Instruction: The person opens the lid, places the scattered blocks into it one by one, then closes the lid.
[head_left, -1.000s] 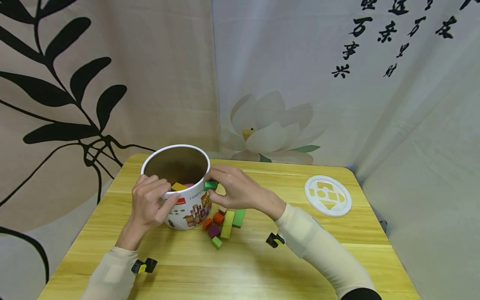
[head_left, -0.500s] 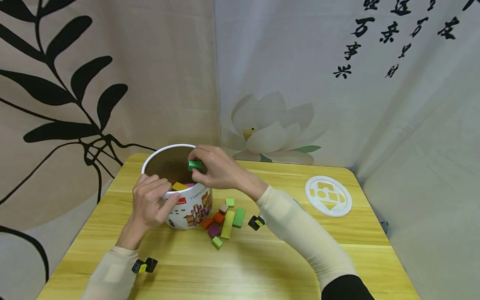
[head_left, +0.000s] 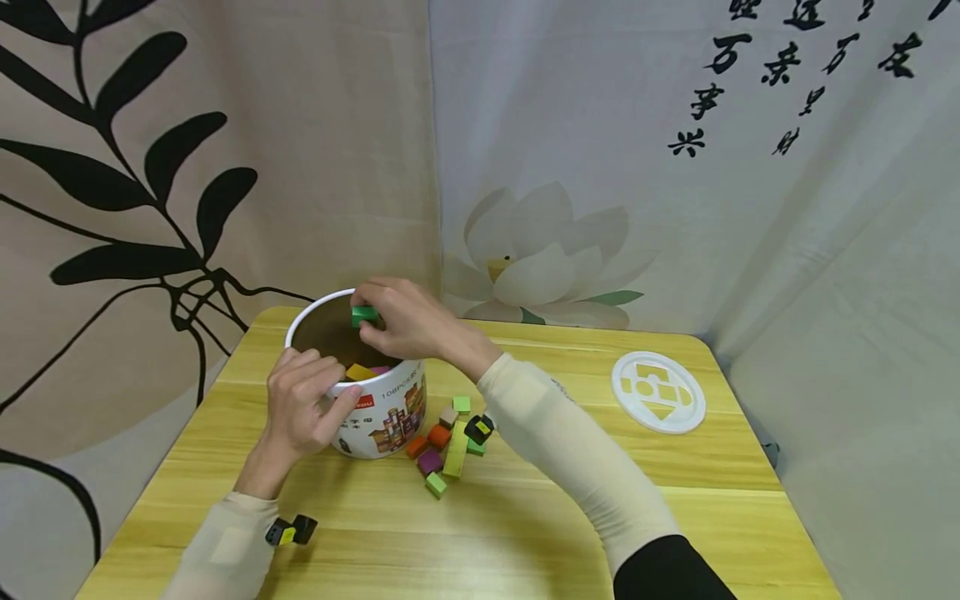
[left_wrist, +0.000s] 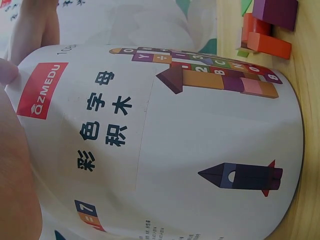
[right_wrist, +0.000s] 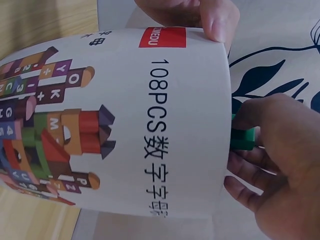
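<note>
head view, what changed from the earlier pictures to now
The right hand, pinching the green block, moved left and up in the view, from beside the bucket to its opening, uncovering a small light green block. Nothing was let go or newly taken. The left hand still grips the bucket's rim; the white disc and other loose blocks stayed put.

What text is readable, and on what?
"QZMEDU", Q stylised: bucket
"彩色字母积木": bucket
"108PCS数字字母", cut off: bucket
"O", "K", "Y", "M", "2", "3", "=7": bucket artwork
"万事兴": curtain; others uncertain
Other bucket print: small, blurred
</note>
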